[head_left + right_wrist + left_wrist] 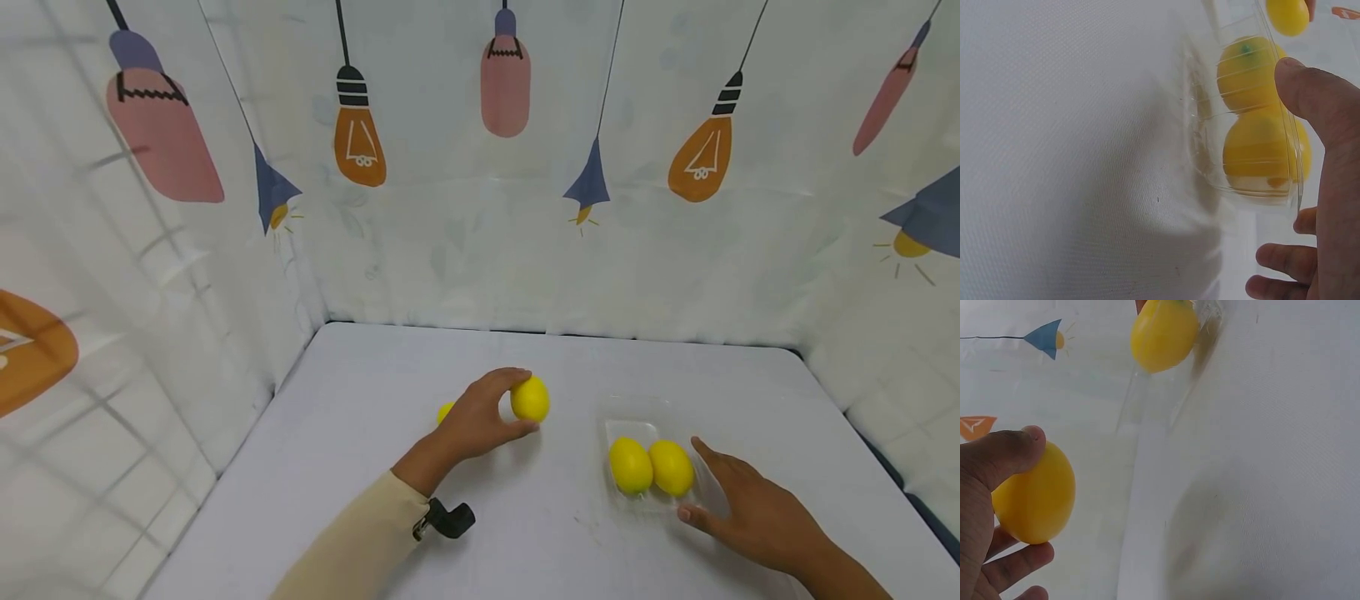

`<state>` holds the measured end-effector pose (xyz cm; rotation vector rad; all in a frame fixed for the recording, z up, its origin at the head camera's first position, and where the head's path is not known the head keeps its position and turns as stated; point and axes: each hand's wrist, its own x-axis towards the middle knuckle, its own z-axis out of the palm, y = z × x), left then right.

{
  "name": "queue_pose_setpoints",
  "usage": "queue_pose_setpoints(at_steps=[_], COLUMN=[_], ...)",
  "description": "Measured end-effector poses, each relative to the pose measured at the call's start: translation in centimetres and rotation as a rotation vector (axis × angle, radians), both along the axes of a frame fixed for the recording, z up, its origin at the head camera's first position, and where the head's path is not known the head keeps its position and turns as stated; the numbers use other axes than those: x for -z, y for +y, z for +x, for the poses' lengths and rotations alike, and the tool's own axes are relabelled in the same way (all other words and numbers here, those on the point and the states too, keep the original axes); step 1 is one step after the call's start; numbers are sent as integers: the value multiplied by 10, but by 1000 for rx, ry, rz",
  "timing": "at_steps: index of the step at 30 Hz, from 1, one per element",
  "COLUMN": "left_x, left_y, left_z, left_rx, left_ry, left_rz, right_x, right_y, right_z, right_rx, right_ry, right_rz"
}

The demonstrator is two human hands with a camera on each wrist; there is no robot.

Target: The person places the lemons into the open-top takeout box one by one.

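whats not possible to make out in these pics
- Head view: most of the yellow oval fruit behind the bare left hand, which hides it.
- Left wrist view: part of the clear plastic tray, cut off by the top edge.
- Right wrist view: part of the bare right hand, cut off by the right edge.

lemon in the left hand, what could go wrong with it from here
The lemon, pinched between thumb and fingers of the left hand above the table, might slip and roll. If it goes into the clear tray, it could knock the two lemons there. The right hand, close beside the tray, might nudge it.
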<state>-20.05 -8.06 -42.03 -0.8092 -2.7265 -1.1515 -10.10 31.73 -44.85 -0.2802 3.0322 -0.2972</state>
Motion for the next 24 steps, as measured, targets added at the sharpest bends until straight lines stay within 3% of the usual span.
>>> queue_pose_setpoints(at_steps=[7,24], left_x=[0,-1], left_y=[10,38], left_z=[0,-4], left_rx=[17,57], left_ry=[-39,-51], left_rz=[-15,-47], right_x=[0,3], right_y=[0,1], right_z=[-2,0], right_rx=[2,-5], right_ry=[-13,7], right_rz=[4,0])
